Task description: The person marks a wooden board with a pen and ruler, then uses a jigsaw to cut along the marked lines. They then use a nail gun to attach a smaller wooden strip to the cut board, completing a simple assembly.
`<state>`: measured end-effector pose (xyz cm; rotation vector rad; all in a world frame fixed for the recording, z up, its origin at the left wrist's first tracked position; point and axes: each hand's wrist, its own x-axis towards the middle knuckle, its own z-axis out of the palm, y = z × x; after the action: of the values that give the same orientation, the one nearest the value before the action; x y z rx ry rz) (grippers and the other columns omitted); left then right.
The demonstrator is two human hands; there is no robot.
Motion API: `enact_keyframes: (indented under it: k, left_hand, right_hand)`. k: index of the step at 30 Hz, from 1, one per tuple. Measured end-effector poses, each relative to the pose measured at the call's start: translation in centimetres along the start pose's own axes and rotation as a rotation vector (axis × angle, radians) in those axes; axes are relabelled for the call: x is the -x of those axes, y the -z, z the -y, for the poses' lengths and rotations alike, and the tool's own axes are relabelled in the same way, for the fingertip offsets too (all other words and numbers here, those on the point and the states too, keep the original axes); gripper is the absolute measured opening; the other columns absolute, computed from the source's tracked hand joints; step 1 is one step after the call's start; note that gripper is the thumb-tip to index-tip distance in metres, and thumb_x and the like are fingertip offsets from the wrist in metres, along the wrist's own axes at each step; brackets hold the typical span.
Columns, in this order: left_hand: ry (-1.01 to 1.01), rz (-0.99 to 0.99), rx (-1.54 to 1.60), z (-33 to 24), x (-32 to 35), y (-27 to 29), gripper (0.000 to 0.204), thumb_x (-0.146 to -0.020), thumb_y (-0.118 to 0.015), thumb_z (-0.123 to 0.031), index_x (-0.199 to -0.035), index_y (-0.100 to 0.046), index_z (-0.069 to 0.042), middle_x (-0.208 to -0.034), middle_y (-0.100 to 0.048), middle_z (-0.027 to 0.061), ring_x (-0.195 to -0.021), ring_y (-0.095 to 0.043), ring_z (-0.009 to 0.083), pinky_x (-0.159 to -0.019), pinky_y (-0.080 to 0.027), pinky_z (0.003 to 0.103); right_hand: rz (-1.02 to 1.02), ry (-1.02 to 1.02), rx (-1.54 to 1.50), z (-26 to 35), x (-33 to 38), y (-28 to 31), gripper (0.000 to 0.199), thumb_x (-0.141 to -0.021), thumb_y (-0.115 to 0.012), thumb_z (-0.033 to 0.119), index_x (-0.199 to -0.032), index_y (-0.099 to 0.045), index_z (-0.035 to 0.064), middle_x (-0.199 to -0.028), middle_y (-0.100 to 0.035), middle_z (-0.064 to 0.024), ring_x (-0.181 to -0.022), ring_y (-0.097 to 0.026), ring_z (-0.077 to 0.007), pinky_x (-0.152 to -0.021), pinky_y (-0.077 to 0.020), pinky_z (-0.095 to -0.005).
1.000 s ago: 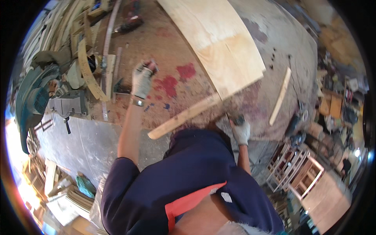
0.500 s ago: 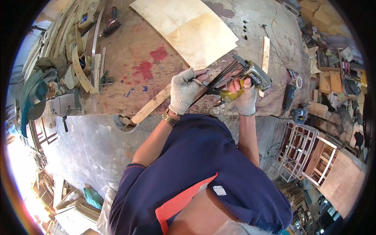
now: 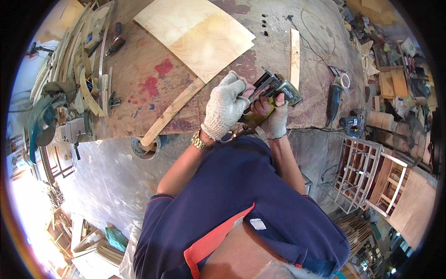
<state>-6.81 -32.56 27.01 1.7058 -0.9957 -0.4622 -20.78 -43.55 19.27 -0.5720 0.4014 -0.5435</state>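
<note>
A dark rectangular label with pale lettering (image 3: 292, 96) sits on the power tool's body above the tabletop edge; a small white rectangular tag (image 3: 258, 224) lies on the navy shirt's back.

Gloves: your left hand (image 3: 224, 107) and right hand (image 3: 275, 122) wear knitted white cloth, matt and nubbly.
Nail gun (image 3: 274, 90): dark metal with glossy yellow-green plastic.
Watch (image 3: 200, 141): shiny gold metal.
Plywood sheet (image 3: 195, 32): pale, smooth wood, upper centre.
Workbench (image 3: 139, 93): rough, worn, red-stained top.
Wooden strip (image 3: 173, 111): bare matt wood.
</note>
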Motion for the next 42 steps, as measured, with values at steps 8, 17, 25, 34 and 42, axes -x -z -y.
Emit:
enact_keyframes:
  k: [8, 17, 25, 34, 42]
  left_hand:
    - [0.015, 0.249, 0.106, -1.2, -0.8, -0.9, 0.021, -0.095, -0.064, -0.004, -0.113, -0.073, 0.002, -0.098, -0.058, 0.0053, -0.091, -0.058, 0.0171, -0.084, -0.047, 0.029]
    - [0.291, 0.492, 0.554, 1.3, 0.9, 1.1, 0.025, -0.084, -0.085, -0.014, -0.091, -0.063, -0.005, -0.094, -0.061, -0.0025, -0.089, -0.054, 0.0077, -0.08, -0.046, 0.026]
    - [0.281, 0.085, 0.568, 4.4, 0.6, -0.3, 0.038, -0.082, -0.086, -0.023, -0.106, -0.064, -0.003, -0.1, -0.061, 0.001, -0.096, -0.058, 0.0132, -0.087, -0.048, 0.027]
    - [0.481, -0.124, 0.671, 11.9, 1.5, 2.5, 0.044, -0.105, -0.063, -0.04, -0.127, -0.064, -0.003, -0.107, -0.072, 0.0049, -0.086, -0.065, 0.0095, -0.076, -0.056, 0.024]
    - [0.722, -0.468, 1.008, 18.0, 7.1, 2.0, 0.044, -0.105, -0.059, -0.048, -0.116, -0.066, -0.006, -0.093, -0.068, 0.0045, -0.074, -0.064, 0.0126, -0.063, -0.055, 0.026]
  right_hand:
    - [-0.083, 0.006, -0.078, 0.6, 1.0, 3.0, 0.065, -0.087, -0.064, 0.075, -0.108, -0.064, 0.013, -0.061, -0.044, 0.0079, -0.051, -0.043, -0.0092, -0.057, -0.0389, -0.0293]
    - [0.036, -0.039, -0.39, 0.2, -0.2, 5.6, 0.063, -0.092, -0.059, 0.073, -0.107, -0.065, 0.0121, -0.06, -0.043, 0.0085, -0.045, -0.038, -0.0063, -0.047, -0.0354, -0.0248]
    - [0.333, -0.374, -0.594, -3.7, -2.4, 4.3, 0.065, -0.098, -0.051, 0.071, -0.12, -0.064, 0.0109, -0.058, -0.038, 0.0079, -0.045, -0.038, -0.0051, -0.047, -0.0386, -0.0235]
    - [0.062, -0.776, -0.245, -7.9, -4.3, -0.7, 0.054, -0.1, -0.06, 0.06, -0.12, -0.062, 0.0095, -0.076, -0.062, -0.0062, -0.054, -0.058, -0.0119, -0.059, -0.0611, -0.0329]
    - [0.01, -0.644, 0.607, -8.2, -3.5, -2.8, 0.038, -0.099, -0.07, 0.033, -0.125, -0.062, 0.0064, -0.09, -0.066, -0.0034, -0.075, -0.066, -0.0129, -0.063, -0.0579, -0.0303]
